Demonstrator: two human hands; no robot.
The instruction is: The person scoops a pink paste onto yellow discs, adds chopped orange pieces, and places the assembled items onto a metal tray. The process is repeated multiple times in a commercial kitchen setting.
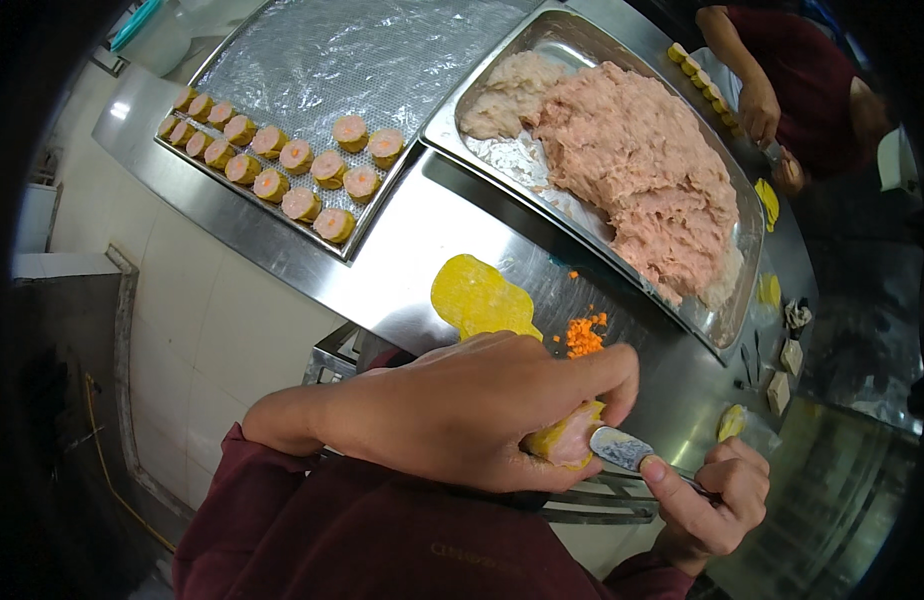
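My left hand (452,400) is curled around a dumpling (565,438), a yellow wrapper with pale pink filling showing at its open end. In my right hand (712,500) is a small metal spatula (619,448), its smeared blade touching the filling. Just beyond my left hand lie a stack of round yellow wrappers (479,292) and a little heap of chopped orange bits (584,336). A deep metal pan (452,128) farther off holds a large mass of pink minced filling (642,160).
At the far left, a plastic-lined tray (342,60) carries rows of finished-looking dumplings (302,205). Across the steel table (402,275), another person's hand (759,110) works beside a row of dumplings (704,85). Small white blocks (790,356) and dark thin tools sit at the right edge.
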